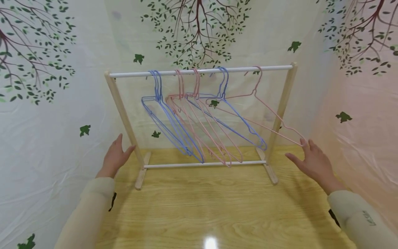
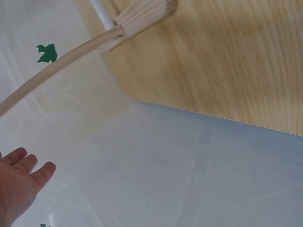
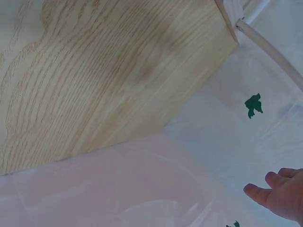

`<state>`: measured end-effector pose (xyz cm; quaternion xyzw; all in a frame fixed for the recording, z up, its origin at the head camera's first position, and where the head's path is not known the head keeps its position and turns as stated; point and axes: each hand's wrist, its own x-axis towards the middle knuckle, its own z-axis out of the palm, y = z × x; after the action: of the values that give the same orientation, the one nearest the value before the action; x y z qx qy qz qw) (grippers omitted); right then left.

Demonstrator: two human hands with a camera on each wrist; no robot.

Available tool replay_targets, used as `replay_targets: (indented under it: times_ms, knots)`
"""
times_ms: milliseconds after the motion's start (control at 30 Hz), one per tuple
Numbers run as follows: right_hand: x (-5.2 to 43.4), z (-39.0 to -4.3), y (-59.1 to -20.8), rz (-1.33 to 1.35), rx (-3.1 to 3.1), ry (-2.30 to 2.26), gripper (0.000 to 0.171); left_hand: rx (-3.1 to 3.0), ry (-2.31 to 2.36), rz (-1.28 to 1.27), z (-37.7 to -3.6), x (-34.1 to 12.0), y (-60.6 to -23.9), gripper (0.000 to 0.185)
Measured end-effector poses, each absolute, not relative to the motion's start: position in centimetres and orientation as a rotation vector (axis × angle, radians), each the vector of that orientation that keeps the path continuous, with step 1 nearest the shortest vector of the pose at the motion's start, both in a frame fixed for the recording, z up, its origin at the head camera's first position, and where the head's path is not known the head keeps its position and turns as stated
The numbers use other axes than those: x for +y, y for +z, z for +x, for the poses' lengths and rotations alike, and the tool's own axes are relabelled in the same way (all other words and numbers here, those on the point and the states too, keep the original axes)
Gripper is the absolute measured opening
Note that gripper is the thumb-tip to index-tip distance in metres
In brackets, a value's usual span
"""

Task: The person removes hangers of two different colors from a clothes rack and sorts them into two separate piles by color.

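A small clothes rack with a white top rail (image 1: 202, 72) stands in the head view, and wire hangers hang from it. Blue hangers (image 1: 160, 90) are at the left, pink hangers (image 1: 197, 86) in the middle, then more blue hangers (image 1: 223, 91). One pink hanger (image 1: 268, 107) hangs apart at the right, turned outward. My right hand (image 1: 314, 166) has its fingers extended at that hanger's outer end; whether they touch it I cannot tell. Near the left wooden post (image 1: 122, 107), my left hand (image 1: 115, 159) is spread and holds nothing. Both wrist views show loosely extended fingers.
The rack's feet, such as the right foot (image 1: 269, 171), rest on a wood-grain tabletop (image 1: 199, 207). A lower white bar (image 1: 174, 165) joins the posts. Sheeting (image 1: 46, 138) printed with branches and leaves encloses the back and sides.
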<state>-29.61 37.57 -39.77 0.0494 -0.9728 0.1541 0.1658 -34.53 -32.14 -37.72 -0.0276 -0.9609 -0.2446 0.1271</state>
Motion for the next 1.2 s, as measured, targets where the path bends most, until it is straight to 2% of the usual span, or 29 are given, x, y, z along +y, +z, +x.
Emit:
replay_targets:
  times_ms: [567, 733, 900, 1200]
  knots:
    - [38.2, -28.8, -37.1, 0.104, -2.807, 0.639, 0.1, -2.644, -1.137, -0.117, -36.6, -31.9, -36.1, 0.079]
    - [37.7, -28.2, -36.1, 0.108, -2.79, 0.728, 0.1, -2.57, -1.206, -0.203, -37.0, -31.8, -36.1, 0.068]
    - [36.8, -27.9, -35.0, 0.136, -2.764, 0.763, 0.097, -2.524, -1.221, -0.244, -37.2, -31.8, -36.3, 0.06]
    - [34.8, -28.6, -32.3, 0.184, -2.682, 0.755, 0.084, -2.52, -1.223, -0.221, -37.4, -31.4, -36.4, 0.057]
